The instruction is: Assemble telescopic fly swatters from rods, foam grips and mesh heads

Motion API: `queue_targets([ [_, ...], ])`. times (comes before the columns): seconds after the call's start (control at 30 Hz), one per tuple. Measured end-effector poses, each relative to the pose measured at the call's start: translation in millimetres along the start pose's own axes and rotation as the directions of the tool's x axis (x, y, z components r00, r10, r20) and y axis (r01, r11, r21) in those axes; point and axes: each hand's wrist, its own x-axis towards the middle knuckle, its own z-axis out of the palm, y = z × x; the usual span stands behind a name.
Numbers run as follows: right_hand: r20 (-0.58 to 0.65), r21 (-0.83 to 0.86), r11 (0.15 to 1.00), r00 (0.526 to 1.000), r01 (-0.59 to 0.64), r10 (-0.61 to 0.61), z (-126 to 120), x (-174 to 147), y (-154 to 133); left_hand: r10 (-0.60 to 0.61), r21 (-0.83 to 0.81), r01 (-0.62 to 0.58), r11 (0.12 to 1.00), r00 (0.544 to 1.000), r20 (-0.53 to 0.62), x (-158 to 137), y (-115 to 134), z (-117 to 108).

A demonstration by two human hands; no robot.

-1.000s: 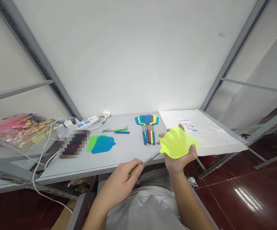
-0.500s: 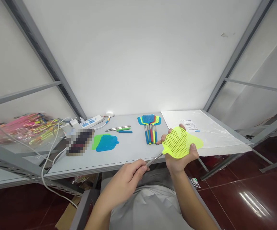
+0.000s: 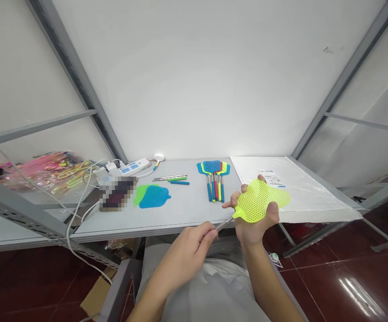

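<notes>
My left hand (image 3: pixel 194 250) grips the thin metal rod (image 3: pixel 225 222) of a fly swatter with thumb and fingers closed; its rear end is hidden in the hand. The rod's front end meets the neck of the yellow-green perforated swatter head (image 3: pixel 252 203). My right hand (image 3: pixel 252 232) holds this head from beneath, thumb on its near right edge, fingers behind it. More yellow-green mesh shows beyond the thumb, possibly a second head. On the table, several assembled fly swatters (image 3: pixel 213 179) lie fanned with overlapping blue, yellow and red heads.
A blue swatter head (image 3: pixel 154 197) overlaps a green one (image 3: pixel 140 195) at left. Behind them lie metal rods (image 3: pixel 170 177) and a blue handle (image 3: pixel 180 182). A power strip (image 3: pixel 135 167) with cables stands at the back left. White packaging (image 3: pixel 301 188) covers the table's right end.
The view has turned slightly, so the whole scene sits a little further right. Both hands keep their hold on the swatter, with almost no change between them.
</notes>
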Motion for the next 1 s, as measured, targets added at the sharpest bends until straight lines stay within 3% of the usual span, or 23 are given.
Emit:
queue_targets([
  [0.13, 0.048, -0.114, 0.993, 0.998, -0.033, 0.038, -13, 5, 2, -0.024, -0.068, 0.026, 0.997, 0.999, 0.025, -1, 1, -4],
  [0.33, -0.018, -0.318, 0.948, 1.0, -0.006, 0.0, -25, 18, -8, -0.008, -0.108, -0.003, 0.994, 0.995, -0.096, -4, 3, -8],
  [0.5, 0.08, -0.313, 0.925, 0.965, -0.214, 0.25, -15, 9, -15, 0.017, -0.141, -0.029, 0.99, 0.996, -0.084, -5, 3, -9],
  [0.7, 0.204, -0.503, 0.832, 0.903, -0.234, 0.377, -3, -9, -9, 0.053, 0.062, -0.041, 0.997, 0.978, -0.201, -5, 3, -10],
  [0.9, 0.169, -0.424, 0.864, 0.913, -0.272, 0.371, 7, -12, -2, 0.154, 0.278, -0.05, 0.959, 0.917, -0.368, -7, -4, -7],
  [1.0, 0.171, -0.391, 0.867, 0.901, -0.309, 0.398, 8, -14, 6, 0.131, 0.287, -0.026, 0.958, 0.926, -0.354, -6, -3, -7],
])
